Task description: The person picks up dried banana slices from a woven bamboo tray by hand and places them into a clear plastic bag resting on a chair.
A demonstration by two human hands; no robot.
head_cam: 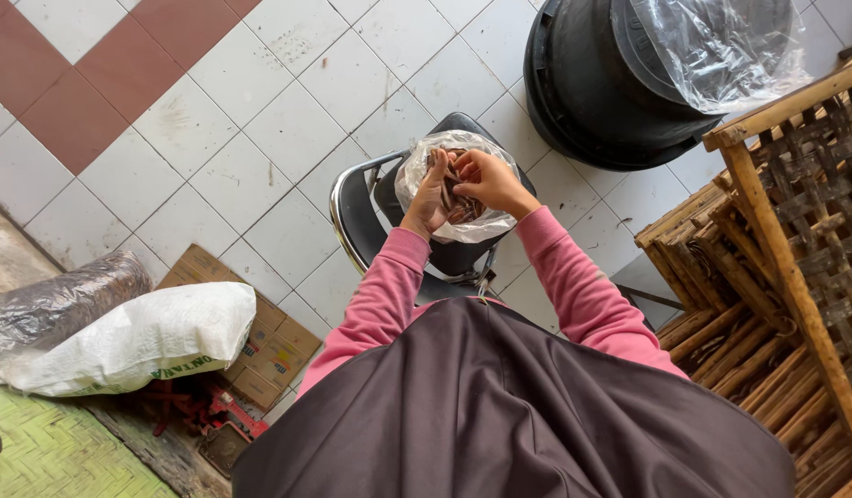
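From the head camera I look straight down on both hands, joined over a clear plastic bag [460, 189] that rests on the seat of a black chair [389, 217] with a chrome tube frame; the bag holds something brown and reddish, too crumpled behind the film for me to name. My left hand [429, 201] lies flat along the bag's left side, fingers stretched and pressed against the plastic, more cupping than clenching; whether the thumb pinches the film I cannot tell. My right hand [492, 180] is curled at the bag's mouth, fingertips bent inward and bunched on the brown contents or the film near the top; it looks closed on them, though which of the two it grips is hidden by the knuckles. The two hands touch each other over the middle of the bag; pink sleeves [573, 277] run back from both wrists to a dark brown garment [509, 406] filling the lower frame.

The chair stands on a white tiled floor [260, 138] with a red tile band at the upper left; a black tub [592, 88] with a clear plastic liner sits just beyond the chair to the upper right. Woven bamboo crates [786, 277] are stacked at the right edge; at the lower left a white sack [140, 337] lies on flattened cardboard [274, 346], beside a grey plastic-wrapped bundle [61, 304] and a green woven mat [47, 452].
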